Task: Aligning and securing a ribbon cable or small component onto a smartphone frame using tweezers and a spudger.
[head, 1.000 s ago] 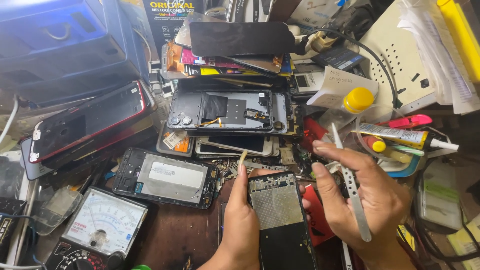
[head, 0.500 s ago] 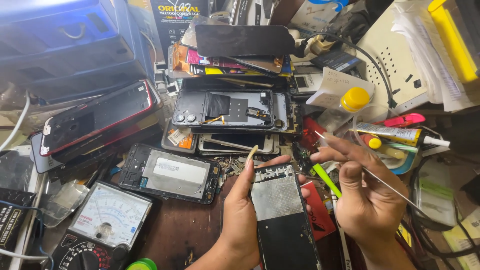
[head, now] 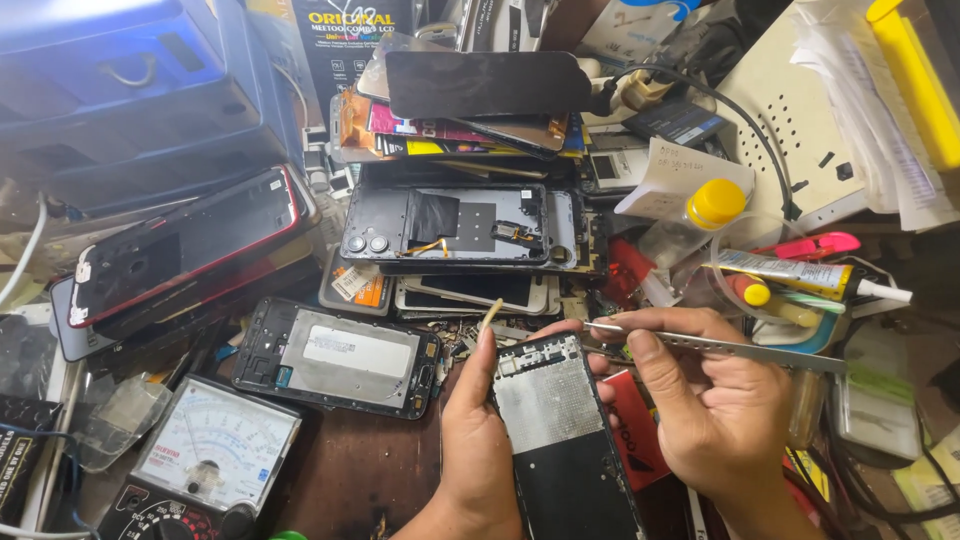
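Phone frame (head: 560, 430) front centre; multimeter (head: 205, 465) left; opened phone (head: 340, 355) between; phone stack (head: 460, 220) behind.

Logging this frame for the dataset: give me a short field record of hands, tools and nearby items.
left hand: grips opened phone frame by its left edge
right hand: holds metal tweezers, tips at the frame's top edge
beside: analog multimeter at left; second opened phone flat on the bench
behind: stack of phone parts, yellow-capped bottle

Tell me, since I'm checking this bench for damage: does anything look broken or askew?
Yes. The phone in the left hand has no back, and a loose flex strip sticks up at its top corner.
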